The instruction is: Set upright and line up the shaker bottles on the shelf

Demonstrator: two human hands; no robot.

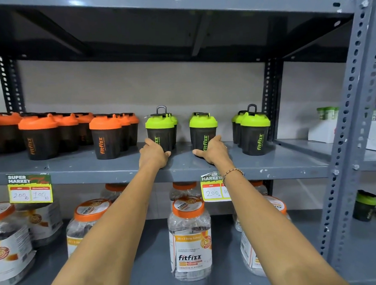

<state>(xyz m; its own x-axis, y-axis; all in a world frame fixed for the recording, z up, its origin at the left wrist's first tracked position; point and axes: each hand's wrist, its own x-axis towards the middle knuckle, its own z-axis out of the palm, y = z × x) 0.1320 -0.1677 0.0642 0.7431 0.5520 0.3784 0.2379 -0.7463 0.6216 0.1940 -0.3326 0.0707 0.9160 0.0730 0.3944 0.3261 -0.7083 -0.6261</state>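
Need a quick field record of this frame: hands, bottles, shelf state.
left hand: wrapped around the base of a green-lid shaker, upright
right hand: wrapped around the base of a second green-lid shaker, upright
third green group: upright at the right end, untouched
orange-lid shakers: upright, in rows to the left
shelf: middle level, grey metal
fallen bottles: none visible
spacing: gaps between the green groups are uneven
lower shelf: clear jars with orange lids
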